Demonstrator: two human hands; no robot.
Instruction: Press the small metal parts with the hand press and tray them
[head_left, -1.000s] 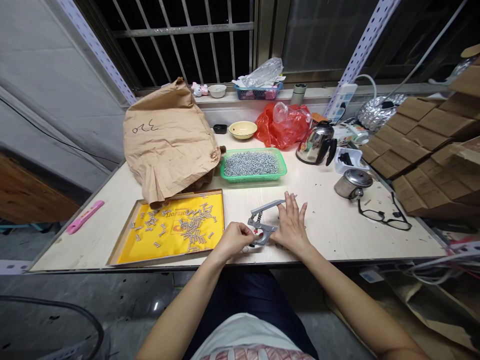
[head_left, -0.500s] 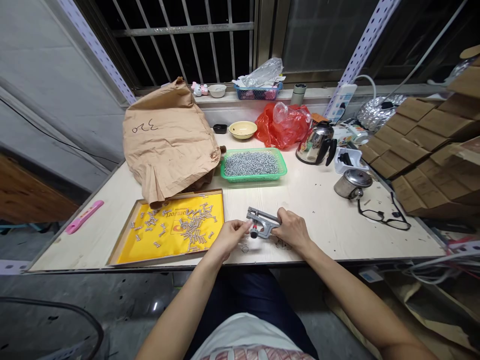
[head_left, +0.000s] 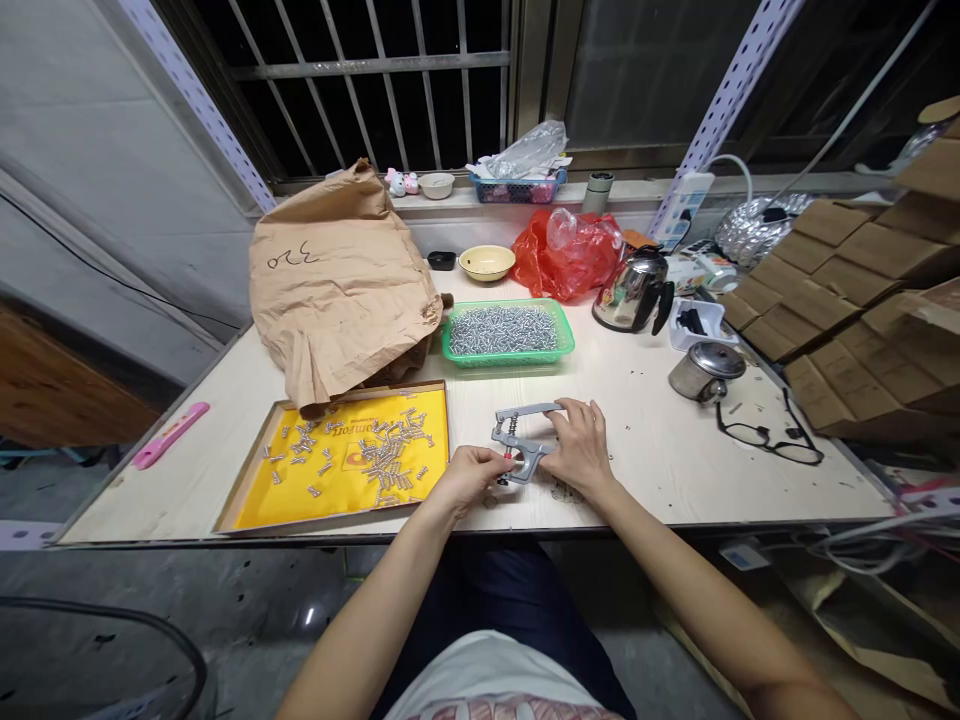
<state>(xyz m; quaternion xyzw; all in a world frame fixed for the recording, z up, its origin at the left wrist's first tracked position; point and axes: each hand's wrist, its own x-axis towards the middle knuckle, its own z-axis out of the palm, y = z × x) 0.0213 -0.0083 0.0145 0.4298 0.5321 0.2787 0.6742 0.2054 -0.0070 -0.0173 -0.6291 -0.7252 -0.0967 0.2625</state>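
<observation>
My right hand [head_left: 581, 442] holds a grey metal squeeze tool [head_left: 531, 455] over the table's front edge, fingers on its upper lever and thumb side at its frame. The lever stands spread from the frame, and a coil spring shows between them. My left hand [head_left: 472, 480] is closed in a pinch at the tool's lower jaw, beside a small red part. What those fingertips hold is too small to make out. To the left, a shallow tray [head_left: 259, 500] with a yellow lining carries many small metal pieces [head_left: 390, 455], some in clusters.
A green basket [head_left: 510, 360] full of small metal pins stands behind the tool. A large brown paper bag [head_left: 337, 270] leans at back left. Toward the right are a steel kettle [head_left: 634, 290], a lidded metal cup [head_left: 701, 375], eyeglasses [head_left: 772, 440] and stacked cardboard [head_left: 862, 290].
The tool's lever has swung up, away from the frame, and my right fingers have spread with it. My left fingertips have moved slightly right and down, in at the jaw.
</observation>
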